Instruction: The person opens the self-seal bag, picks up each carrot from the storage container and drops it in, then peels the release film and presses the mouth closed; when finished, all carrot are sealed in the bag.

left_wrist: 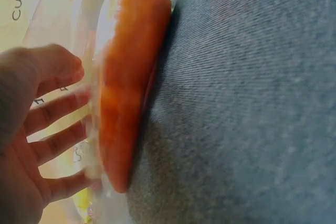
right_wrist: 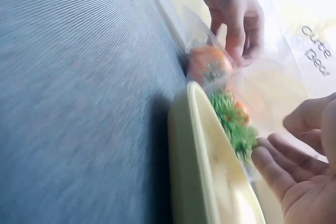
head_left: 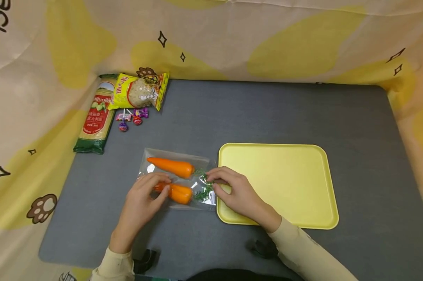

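Observation:
Two orange carrots with green tops lie inside a clear plastic bag (head_left: 199,160) on the grey table. The upper carrot (head_left: 173,166) points left, and the lower carrot (head_left: 180,194) is partly covered by my left hand (head_left: 143,201). In the left wrist view, that hand's fingertips touch the bag beside the carrot (left_wrist: 131,77), with the thumb apart from them. My right hand (head_left: 237,193) reaches over the tray's left edge to the bag's right end. Its fingers are near the green leaves (right_wrist: 233,124), relaxed, and the thumb stands away from them.
A yellow tray (head_left: 278,183) sits right of the bag, its left rim against it. At the back left are a spaghetti pack (head_left: 97,113), a yellow snack bag (head_left: 139,91) and several wrapped candies, including a lollipop (head_left: 123,126). A patterned cloth (head_left: 211,43) borders the table.

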Tool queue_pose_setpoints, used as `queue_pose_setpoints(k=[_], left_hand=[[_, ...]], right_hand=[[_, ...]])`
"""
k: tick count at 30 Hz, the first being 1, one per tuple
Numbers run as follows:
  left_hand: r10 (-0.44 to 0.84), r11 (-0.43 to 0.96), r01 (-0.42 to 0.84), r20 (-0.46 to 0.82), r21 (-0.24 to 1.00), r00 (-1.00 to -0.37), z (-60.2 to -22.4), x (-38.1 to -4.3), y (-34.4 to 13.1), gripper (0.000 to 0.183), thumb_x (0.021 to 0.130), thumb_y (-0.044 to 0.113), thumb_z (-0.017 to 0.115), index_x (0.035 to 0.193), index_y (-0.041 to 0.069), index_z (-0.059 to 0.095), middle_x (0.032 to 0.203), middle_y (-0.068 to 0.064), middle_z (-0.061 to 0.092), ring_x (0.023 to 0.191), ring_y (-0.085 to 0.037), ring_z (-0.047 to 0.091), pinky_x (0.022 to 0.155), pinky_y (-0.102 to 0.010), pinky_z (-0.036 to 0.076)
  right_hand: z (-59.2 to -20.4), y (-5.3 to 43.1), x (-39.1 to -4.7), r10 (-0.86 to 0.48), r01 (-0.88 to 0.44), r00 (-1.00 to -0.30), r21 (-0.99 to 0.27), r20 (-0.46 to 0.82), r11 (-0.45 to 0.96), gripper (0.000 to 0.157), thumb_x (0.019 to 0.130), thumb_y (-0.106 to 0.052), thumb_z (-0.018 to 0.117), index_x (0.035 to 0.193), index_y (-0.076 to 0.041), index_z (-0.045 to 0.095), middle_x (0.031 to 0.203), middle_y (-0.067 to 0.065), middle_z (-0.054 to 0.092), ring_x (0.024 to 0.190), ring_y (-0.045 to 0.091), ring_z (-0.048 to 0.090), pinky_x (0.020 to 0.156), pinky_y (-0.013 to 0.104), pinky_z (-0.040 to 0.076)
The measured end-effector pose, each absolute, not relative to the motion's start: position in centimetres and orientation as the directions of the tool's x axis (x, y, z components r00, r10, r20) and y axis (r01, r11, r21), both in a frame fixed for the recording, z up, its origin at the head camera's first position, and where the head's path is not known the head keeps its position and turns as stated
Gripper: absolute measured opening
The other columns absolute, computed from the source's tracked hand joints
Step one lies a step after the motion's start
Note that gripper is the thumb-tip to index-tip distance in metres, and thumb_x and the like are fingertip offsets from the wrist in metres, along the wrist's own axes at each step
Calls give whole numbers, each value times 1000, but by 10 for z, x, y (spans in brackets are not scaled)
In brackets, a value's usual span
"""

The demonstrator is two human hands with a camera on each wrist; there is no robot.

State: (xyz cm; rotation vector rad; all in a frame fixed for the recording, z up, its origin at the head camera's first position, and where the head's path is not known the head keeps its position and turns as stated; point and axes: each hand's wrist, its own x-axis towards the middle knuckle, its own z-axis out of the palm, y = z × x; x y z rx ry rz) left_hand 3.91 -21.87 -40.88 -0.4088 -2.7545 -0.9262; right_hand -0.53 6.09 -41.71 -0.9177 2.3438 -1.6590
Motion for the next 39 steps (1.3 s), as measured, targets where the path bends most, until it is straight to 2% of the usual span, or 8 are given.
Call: queue_pose_setpoints(k=[6,10,17,20,24,29,33,39], left_hand=[[274,754,372,256,542,-927,-400,23,-214,17,86,17,67,102,13,67,107,6,62,102,-15,53,89,-34,40],[357,769,387,160,510,-920,-391,1,-207,24,91,24,63,114,16,63,117,6,59,109,-15,51,90,-38,42],[500,787,427,-56,445,-864,-387,-45,-186,33,98,24,51,129,14,55,130,-3,53,123,-24,46,103,-47,32],[536,783,433,-129,447,-834,-388,-57,-179,33,98,27,50,128,13,58,121,-2,59,112,-22,52,97,-44,39],[574,739,425,-159,523,-803,-389,-65,-174,25,96,27,55,115,15,67,92,6,58,82,-13,52,73,-32,45],[633,643,468,-78,606,-770,-380,-64,-178,15,95,26,58,97,20,71,81,12,53,68,-7,45,62,-27,42],[630,554,503,61,663,-774,-360,-57,-184,10,94,24,58,95,24,68,89,16,55,72,-4,49,62,-26,45],[595,446,580,258,682,-761,-315,-38,-184,14,90,12,63,97,23,69,95,13,64,81,-1,56,70,-19,46]], right_hand=[[-391,96,6,-442,-373,-856,-912,269,167,24,85,12,60,102,-5,63,107,14,61,100,23,60,83,38,52],[-381,115,9,-399,-369,-879,-902,260,226,24,84,10,62,102,-6,62,105,14,61,97,25,60,80,39,53],[-380,128,14,-359,-382,-890,-891,283,245,21,83,10,62,102,-1,61,106,11,60,93,24,61,78,38,54],[-389,132,16,-364,-384,-888,-888,280,254,27,83,10,63,104,-6,61,107,7,60,93,22,60,78,37,54],[-408,140,16,-374,-375,-889,-888,263,267,34,83,9,63,109,-13,61,110,-1,59,94,18,61,77,35,55],[-406,139,19,-389,-367,-885,-897,256,245,33,82,12,62,108,-8,61,106,6,60,90,21,62,75,34,55],[-396,133,21,-408,-347,-880,-914,241,210,32,82,14,62,105,-7,61,100,11,61,88,26,62,74,35,55],[-426,133,18,-482,-282,-863,-936,151,210,25,88,3,62,112,-6,60,109,6,61,99,20,62,83,30,52]])
